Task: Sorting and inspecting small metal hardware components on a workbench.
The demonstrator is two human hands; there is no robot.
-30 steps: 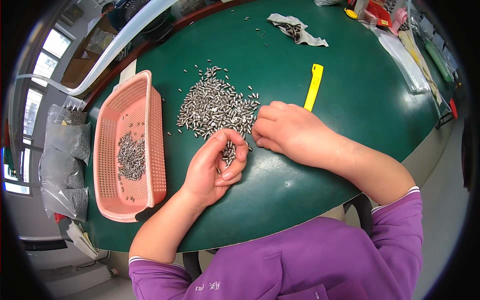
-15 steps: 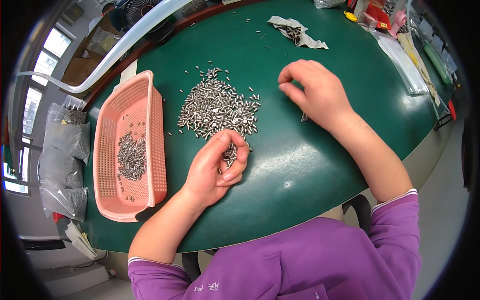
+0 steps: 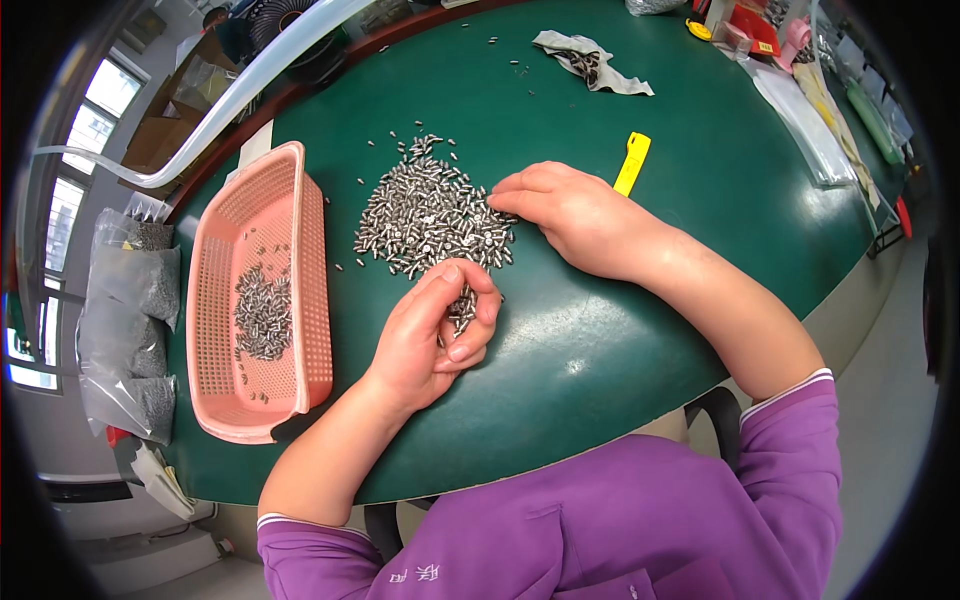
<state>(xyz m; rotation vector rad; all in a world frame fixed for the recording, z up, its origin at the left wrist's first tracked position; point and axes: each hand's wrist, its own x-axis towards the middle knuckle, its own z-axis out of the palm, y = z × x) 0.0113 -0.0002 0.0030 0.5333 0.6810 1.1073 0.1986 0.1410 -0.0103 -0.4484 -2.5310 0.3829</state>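
A heap of small silver metal pins (image 3: 425, 215) lies on the green round table (image 3: 600, 330). My left hand (image 3: 435, 335) is cupped just below the heap, fingers curled around a clutch of pins. My right hand (image 3: 575, 215) rests palm down at the heap's right edge, fingertips touching the outer pins. A pink plastic basket (image 3: 262, 300) stands left of the heap with a smaller pile of the same pins (image 3: 260, 312) inside it.
A yellow plastic tool (image 3: 632, 163) lies just beyond my right hand. A crumpled bag with pins (image 3: 590, 62) sits at the far side. Clear bags of pins (image 3: 130, 330) hang off the table's left; clutter lines the far right rim.
My right hand swung out to the right, away from the heap, then came back left to its edge. My left hand stayed cupped with its pins.
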